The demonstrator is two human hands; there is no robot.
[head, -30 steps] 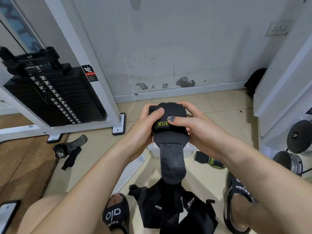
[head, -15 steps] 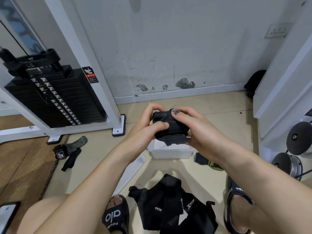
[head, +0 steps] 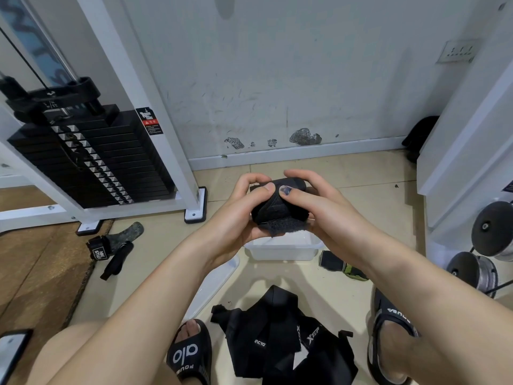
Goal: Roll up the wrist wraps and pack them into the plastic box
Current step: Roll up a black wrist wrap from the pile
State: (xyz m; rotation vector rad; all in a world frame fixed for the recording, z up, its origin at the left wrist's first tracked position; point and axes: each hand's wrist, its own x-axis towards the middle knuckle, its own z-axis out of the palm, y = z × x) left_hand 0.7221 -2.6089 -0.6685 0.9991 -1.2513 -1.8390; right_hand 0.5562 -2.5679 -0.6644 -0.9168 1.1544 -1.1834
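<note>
Both hands grasp a rolled black wrist wrap just above the plastic box: the left hand and right hand curl around it, thumbs pressing its top.

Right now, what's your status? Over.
Left hand and right hand grip rolled wrap, tail end loose. Box open below, looks empty. More wraps on floor. Nothing blocking.

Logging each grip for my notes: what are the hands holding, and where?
Both hands grip one rolled black wrist wrap: left hand on its left end, right hand on its right end, thumbs on top.
</note>
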